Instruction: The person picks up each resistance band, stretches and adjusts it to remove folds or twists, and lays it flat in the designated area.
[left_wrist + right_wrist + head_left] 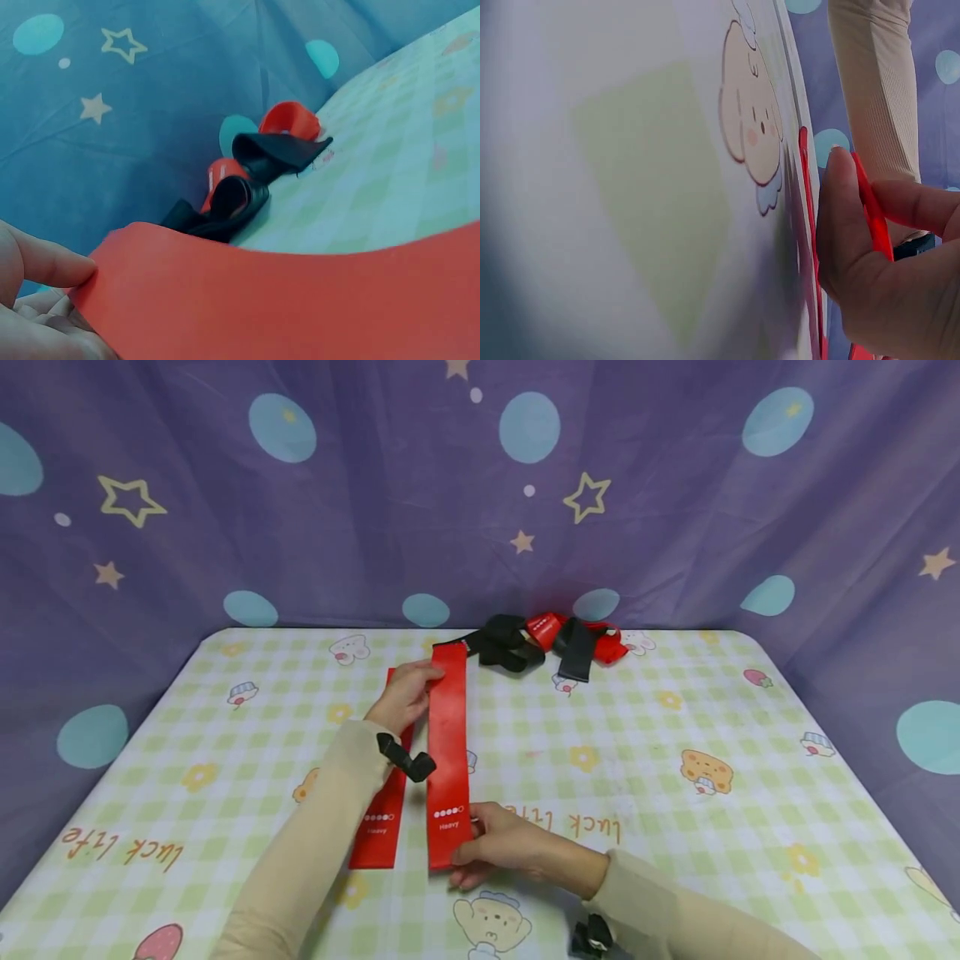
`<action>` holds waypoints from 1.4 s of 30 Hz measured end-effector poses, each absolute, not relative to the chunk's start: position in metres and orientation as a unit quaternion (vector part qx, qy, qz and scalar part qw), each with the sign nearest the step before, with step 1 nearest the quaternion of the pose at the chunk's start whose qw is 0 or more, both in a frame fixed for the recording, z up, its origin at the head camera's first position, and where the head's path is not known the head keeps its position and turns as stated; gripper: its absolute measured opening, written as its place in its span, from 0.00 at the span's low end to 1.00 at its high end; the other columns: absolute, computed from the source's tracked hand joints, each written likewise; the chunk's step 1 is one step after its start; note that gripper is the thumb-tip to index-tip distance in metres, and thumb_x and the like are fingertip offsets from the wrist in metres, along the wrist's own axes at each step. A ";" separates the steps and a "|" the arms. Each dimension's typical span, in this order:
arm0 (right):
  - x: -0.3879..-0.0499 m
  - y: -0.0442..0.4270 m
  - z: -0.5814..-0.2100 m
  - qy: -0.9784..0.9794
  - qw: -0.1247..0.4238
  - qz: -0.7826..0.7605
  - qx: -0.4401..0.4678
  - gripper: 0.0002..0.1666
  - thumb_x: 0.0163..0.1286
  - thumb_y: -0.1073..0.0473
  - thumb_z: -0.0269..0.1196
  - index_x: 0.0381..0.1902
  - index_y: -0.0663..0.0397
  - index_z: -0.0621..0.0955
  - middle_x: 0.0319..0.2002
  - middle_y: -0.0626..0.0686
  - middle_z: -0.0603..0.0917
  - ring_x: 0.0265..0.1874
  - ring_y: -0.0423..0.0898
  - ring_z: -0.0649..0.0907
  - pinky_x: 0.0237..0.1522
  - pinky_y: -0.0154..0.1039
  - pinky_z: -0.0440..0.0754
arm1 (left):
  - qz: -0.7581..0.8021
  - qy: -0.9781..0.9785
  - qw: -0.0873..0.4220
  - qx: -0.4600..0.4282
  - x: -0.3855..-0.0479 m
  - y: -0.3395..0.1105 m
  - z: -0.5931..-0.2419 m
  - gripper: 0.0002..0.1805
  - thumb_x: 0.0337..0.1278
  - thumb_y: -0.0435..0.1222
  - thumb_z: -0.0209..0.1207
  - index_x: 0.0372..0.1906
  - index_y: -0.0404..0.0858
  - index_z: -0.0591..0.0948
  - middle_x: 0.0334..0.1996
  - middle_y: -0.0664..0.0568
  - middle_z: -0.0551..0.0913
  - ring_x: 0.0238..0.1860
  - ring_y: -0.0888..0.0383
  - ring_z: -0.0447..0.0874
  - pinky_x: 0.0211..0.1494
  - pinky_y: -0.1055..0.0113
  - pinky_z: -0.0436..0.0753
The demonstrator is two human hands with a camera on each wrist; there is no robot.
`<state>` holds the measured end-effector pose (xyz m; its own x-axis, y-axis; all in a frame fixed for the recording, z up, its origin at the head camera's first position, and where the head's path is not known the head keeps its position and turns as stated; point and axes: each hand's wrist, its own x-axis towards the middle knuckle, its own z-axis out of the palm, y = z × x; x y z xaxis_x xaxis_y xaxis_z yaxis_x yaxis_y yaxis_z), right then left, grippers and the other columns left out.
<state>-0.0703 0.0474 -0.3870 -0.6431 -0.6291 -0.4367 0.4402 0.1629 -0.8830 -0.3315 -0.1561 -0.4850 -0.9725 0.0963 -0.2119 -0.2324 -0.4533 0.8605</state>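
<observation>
A flat red resistance band marked "Heavy" stretches lengthwise between both hands. At its far end, my left hand pinches the band between thumb and fingers. My right hand grips the near end, below the white print. In the left wrist view the red band sags slightly from the fingers. The right wrist view has my right hand pinching the band's edge, just above the table. A second red "Heavy" band lies flat to the left, partly covered by the left hand and wrist.
Black bands lie loosely bunched at the table's back edge, beside a red band and another dark strip. A checked cloth with printed cartoons covers the table. Behind it hangs a purple curtain.
</observation>
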 end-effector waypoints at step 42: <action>-0.072 0.046 -0.393 0.630 0.551 -0.538 -0.102 0.17 0.71 0.60 0.51 0.35 0.67 0.83 0.20 0.48 0.84 0.14 0.38 0.81 0.14 0.31 0.78 | 0.749 0.617 0.188 -0.149 -0.256 -0.153 -0.366 0.33 0.61 0.27 0.40 0.73 0.34 0.53 0.27 0.54 0.73 0.25 0.61 0.68 0.63 0.65 0.66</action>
